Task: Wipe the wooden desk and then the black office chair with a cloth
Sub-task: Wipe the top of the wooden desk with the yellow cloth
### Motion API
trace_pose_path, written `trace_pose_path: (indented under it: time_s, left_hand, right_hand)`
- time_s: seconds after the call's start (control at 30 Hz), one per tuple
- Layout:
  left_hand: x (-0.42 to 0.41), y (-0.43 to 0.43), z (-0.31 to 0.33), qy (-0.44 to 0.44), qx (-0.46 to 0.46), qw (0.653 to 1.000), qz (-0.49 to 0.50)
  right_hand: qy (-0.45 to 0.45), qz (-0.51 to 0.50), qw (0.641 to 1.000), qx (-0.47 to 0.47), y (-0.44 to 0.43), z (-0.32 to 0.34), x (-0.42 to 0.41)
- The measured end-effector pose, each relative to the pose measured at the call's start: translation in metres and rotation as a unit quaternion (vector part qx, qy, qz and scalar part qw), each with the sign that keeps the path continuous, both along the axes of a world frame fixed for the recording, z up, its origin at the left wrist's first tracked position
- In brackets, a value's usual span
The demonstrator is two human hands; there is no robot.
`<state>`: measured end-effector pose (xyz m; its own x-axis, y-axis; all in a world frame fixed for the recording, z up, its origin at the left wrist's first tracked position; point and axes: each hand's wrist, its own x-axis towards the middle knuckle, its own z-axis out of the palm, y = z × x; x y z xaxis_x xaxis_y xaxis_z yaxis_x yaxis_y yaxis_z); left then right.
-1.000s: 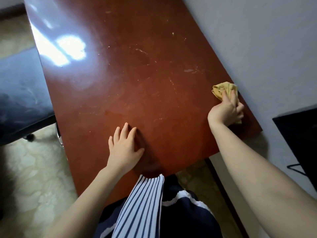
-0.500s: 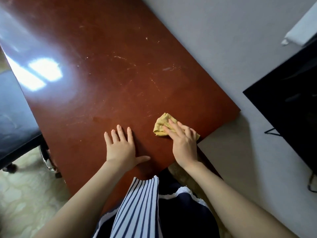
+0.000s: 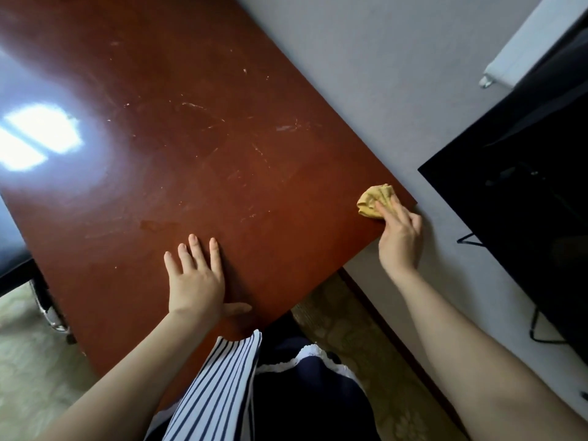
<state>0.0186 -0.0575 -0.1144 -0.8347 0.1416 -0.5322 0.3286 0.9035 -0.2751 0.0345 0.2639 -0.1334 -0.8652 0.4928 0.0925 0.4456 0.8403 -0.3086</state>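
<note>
Your right hand (image 3: 401, 237) presses the bunched yellow cloth (image 3: 373, 201) at the bench's (image 3: 191, 173) right corner, its grip loose and fingers nearly straight. Your left hand (image 3: 194, 281) lies flat and open. Bench wiping looks unfinished, and the black office chair (image 3: 11, 249) at the left edge awaits.

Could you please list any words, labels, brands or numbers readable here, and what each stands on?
None can be read. The wooden desk shows only scratches and glare, the yellow cloth is plain, and the black panel at the right carries no visible logo or label.
</note>
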Motion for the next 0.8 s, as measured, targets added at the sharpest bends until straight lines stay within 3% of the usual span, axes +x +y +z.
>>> trace_pose_path:
  time_s: [0.33, 0.53, 0.8]
  left_hand:
    - [-0.001, 0.003, -0.001, -0.014, 0.004, 1.0, 0.01]
    - [-0.002, 0.005, -0.001, -0.024, 0.006, 0.999, 0.02]
    - [-0.003, 0.006, -0.001, -0.027, 0.008, 0.999, 0.026]
  right_hand:
    - [0.083, -0.257, 0.957, -0.109, 0.0, -0.005, -0.077]
    - [-0.019, -0.07, 0.996, -0.044, -0.042, -0.003, -0.106]
    - [-0.058, 0.19, 0.98, -0.008, -0.14, 0.004, -0.089]
